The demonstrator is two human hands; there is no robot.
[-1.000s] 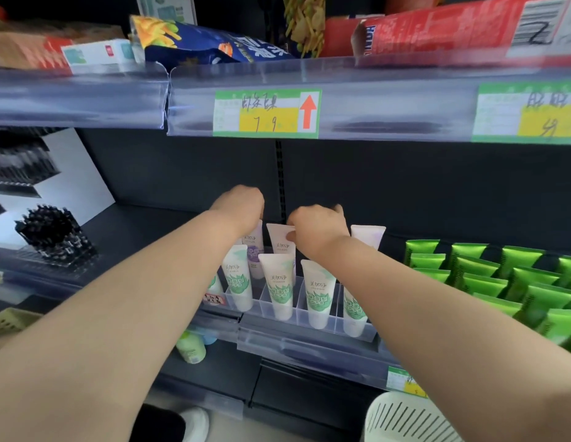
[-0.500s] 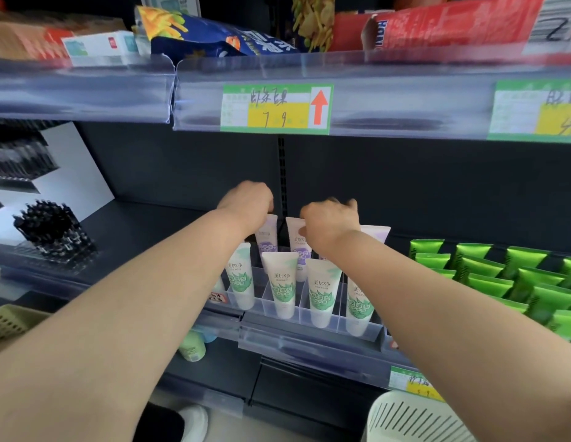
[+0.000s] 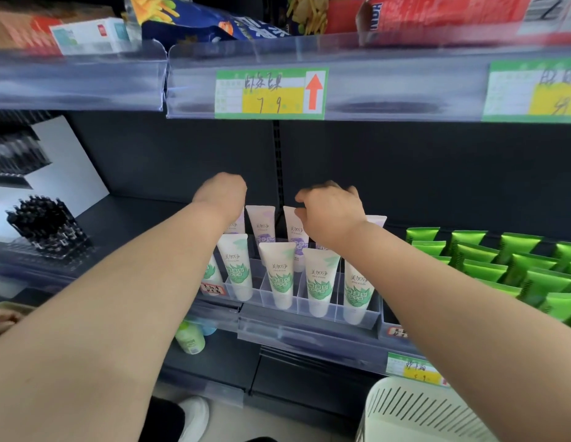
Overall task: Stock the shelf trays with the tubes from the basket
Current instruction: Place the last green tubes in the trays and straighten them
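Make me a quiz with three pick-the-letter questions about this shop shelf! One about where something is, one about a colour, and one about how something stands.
1. Where are the all-green tubes?
A) right of the clear tray
B) on the floor
C) hanging from hooks

2. What colour is the arrow on the price label?
A) blue
B) red
C) black

3. How do the white tubes in the clear tray stand?
A) lying flat
B) heaped in a pile
C) upright, crimped end on top

Answers:
1 A: they fill the shelf to the right of the clear tray.
2 B: the arrow that points up is red.
3 C: each white tube stands in its own slot, flat crimped end up.
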